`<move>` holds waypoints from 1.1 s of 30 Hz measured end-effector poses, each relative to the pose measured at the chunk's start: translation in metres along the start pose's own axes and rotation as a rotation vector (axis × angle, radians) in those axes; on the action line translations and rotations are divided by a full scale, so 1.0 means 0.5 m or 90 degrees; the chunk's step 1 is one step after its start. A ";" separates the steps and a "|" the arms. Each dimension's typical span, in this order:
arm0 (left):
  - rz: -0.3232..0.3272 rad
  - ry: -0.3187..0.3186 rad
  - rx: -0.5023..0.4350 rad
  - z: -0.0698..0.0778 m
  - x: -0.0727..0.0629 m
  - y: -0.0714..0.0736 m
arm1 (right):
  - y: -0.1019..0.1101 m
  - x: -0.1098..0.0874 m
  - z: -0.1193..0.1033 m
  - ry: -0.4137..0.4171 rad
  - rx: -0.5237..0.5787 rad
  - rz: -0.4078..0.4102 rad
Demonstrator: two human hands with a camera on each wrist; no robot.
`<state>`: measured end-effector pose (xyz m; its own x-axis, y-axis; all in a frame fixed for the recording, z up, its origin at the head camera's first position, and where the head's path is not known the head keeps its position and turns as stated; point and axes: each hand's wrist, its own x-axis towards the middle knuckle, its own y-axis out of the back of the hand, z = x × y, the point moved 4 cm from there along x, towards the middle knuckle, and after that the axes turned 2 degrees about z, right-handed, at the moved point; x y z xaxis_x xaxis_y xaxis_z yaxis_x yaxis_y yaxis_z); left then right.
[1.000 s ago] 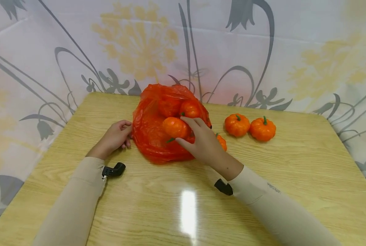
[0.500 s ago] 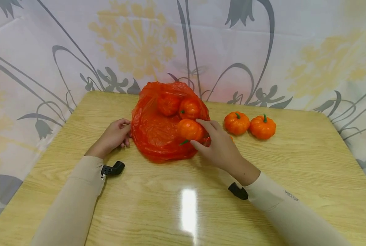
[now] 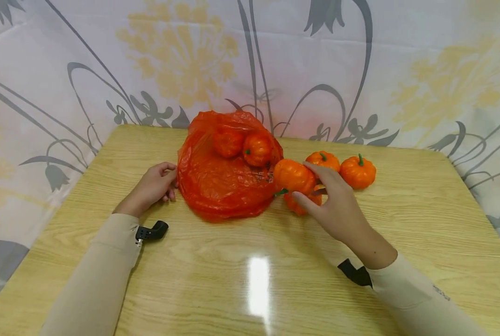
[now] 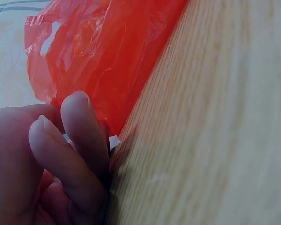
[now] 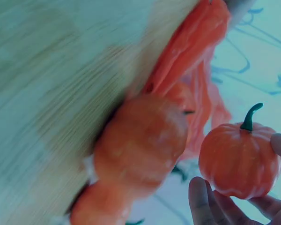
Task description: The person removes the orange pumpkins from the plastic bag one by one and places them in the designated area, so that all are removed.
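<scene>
In the head view, my right hand holds a small orange pumpkin between thumb and fingers, its green stem pointing left and down. The right wrist view shows this pumpkin from the side. Below it, another pumpkin is partly covered at the bag's right side. A red plastic bag lies spread with its mouth towards me, and two pumpkins sit at its back. At the bag's left edge, my left hand has curled fingers pinching the plastic.
Two more pumpkins stand side by side on the wooden table, right of the bag. Behind the table hangs a flower-patterned cloth. A black wrist mount sticks out from the left sleeve.
My right hand has carried the pumpkin rightwards from over the bag to just outside its right edge. The left hand stays at the bag's left side.
</scene>
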<state>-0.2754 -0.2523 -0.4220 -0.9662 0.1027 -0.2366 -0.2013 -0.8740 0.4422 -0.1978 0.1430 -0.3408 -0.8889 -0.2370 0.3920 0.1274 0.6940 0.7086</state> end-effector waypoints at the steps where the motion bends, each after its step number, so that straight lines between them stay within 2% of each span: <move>1: 0.000 0.004 0.000 -0.001 0.000 0.000 | 0.006 -0.004 0.008 -0.002 0.004 0.008; 8: -0.002 0.007 -0.005 -0.005 0.006 0.000 | 0.045 -0.022 0.051 -0.025 0.034 0.057; 19: -0.002 0.013 -0.007 -0.006 0.006 -0.006 | 0.070 -0.039 0.078 -0.059 0.035 0.092; 26: -0.004 0.009 -0.005 -0.003 0.004 -0.010 | 0.085 -0.047 0.098 -0.100 0.050 0.093; 33: 0.010 0.009 -0.002 -0.002 0.000 -0.001 | 0.095 -0.042 0.119 -0.130 0.064 0.090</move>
<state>-0.2753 -0.2523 -0.4231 -0.9668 0.0828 -0.2417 -0.1859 -0.8771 0.4429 -0.1993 0.2215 -0.3503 -0.9372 0.0019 0.3487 0.2211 0.7765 0.5901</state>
